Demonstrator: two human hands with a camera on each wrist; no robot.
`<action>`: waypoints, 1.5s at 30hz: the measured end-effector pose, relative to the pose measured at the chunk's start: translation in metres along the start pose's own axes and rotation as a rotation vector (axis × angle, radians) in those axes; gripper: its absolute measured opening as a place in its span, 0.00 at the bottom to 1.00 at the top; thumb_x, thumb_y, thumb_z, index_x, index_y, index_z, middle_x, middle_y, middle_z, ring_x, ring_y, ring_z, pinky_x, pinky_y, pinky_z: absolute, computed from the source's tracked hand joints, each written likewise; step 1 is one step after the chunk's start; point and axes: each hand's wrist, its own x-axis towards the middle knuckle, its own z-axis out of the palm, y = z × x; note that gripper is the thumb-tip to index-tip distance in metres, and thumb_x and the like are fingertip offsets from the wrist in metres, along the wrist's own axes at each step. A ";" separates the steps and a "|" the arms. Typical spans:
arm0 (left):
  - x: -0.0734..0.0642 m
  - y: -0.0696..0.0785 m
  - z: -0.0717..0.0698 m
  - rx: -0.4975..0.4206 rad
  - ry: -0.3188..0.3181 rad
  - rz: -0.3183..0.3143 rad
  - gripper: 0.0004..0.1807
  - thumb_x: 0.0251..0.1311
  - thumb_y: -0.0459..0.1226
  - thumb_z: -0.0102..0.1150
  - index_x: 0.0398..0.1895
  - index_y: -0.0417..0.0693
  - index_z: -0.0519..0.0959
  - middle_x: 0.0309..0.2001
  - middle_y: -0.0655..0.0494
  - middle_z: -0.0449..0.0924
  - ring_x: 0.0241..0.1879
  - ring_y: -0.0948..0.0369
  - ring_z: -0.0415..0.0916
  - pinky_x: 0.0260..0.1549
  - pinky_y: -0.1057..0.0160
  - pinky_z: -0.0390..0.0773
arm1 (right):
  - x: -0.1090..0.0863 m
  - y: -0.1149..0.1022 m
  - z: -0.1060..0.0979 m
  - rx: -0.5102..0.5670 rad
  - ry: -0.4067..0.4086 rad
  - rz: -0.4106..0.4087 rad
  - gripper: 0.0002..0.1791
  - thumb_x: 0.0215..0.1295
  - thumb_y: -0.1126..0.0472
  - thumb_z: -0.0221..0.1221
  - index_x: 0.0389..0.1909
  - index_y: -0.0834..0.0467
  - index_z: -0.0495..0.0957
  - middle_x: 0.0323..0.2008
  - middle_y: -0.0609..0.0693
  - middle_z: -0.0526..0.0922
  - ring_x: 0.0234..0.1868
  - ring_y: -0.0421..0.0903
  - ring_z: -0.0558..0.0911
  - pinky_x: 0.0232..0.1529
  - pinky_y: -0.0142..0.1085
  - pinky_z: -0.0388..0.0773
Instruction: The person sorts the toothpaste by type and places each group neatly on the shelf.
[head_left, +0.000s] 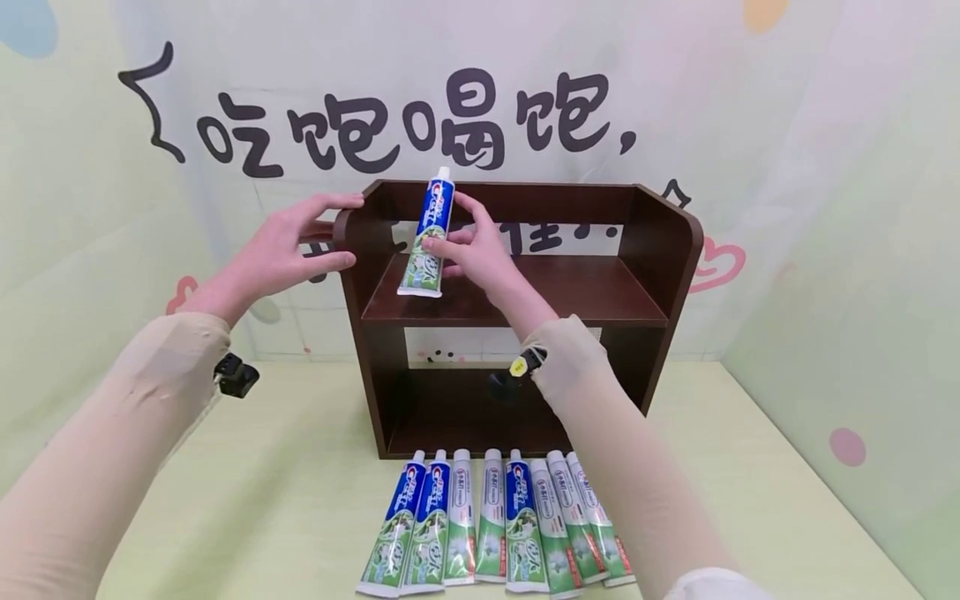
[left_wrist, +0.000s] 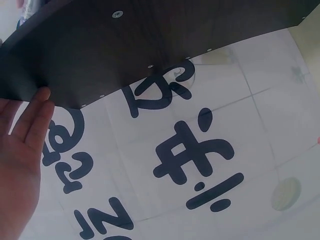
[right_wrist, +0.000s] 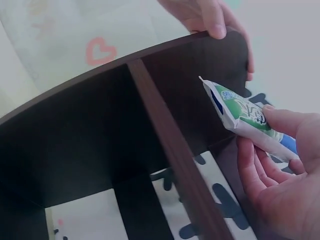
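Upright in front of the upper part of a dark brown shelf unit [head_left: 517,320], my right hand [head_left: 480,250] pinches a blue, white and green toothpaste tube [head_left: 429,229]. Its white cap points up; the flat crimped end [right_wrist: 215,102] shows in the right wrist view. The tube is above the middle shelf board [head_left: 555,287]. Against the shelf's left side panel [left_wrist: 150,35] rests my left hand [head_left: 281,250], with fairly straight fingers [left_wrist: 37,115] touching the outer face and thumb near the front edge. No object shows in the left hand.
A row of several toothpaste tubes [head_left: 491,517], some blue and green, some pale and green, lies on the light table [head_left: 255,500] before the shelf. My right forearm covers part of its right end. A wall [head_left: 300,50] with black lettering stands behind.
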 end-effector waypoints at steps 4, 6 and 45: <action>-0.001 -0.001 0.000 -0.007 -0.010 0.003 0.35 0.60 0.40 0.67 0.71 0.56 0.66 0.72 0.58 0.67 0.59 0.48 0.78 0.53 0.86 0.70 | 0.004 0.008 0.014 0.054 0.029 0.041 0.46 0.64 0.61 0.65 0.76 0.41 0.50 0.57 0.61 0.78 0.55 0.52 0.82 0.49 0.45 0.86; -0.001 0.001 0.000 -0.021 -0.012 -0.010 0.35 0.60 0.40 0.67 0.71 0.56 0.66 0.72 0.58 0.67 0.59 0.47 0.78 0.53 0.86 0.70 | 0.004 0.010 0.020 0.078 0.041 0.054 0.46 0.64 0.61 0.64 0.77 0.40 0.49 0.59 0.61 0.76 0.56 0.51 0.81 0.51 0.46 0.85; -0.002 0.008 -0.001 -0.078 -0.031 -0.083 0.36 0.61 0.38 0.66 0.72 0.60 0.65 0.75 0.60 0.62 0.62 0.42 0.76 0.51 0.85 0.73 | 0.004 0.029 0.030 -0.173 -0.280 -0.005 0.57 0.59 0.65 0.68 0.79 0.40 0.42 0.61 0.60 0.72 0.57 0.52 0.81 0.59 0.39 0.81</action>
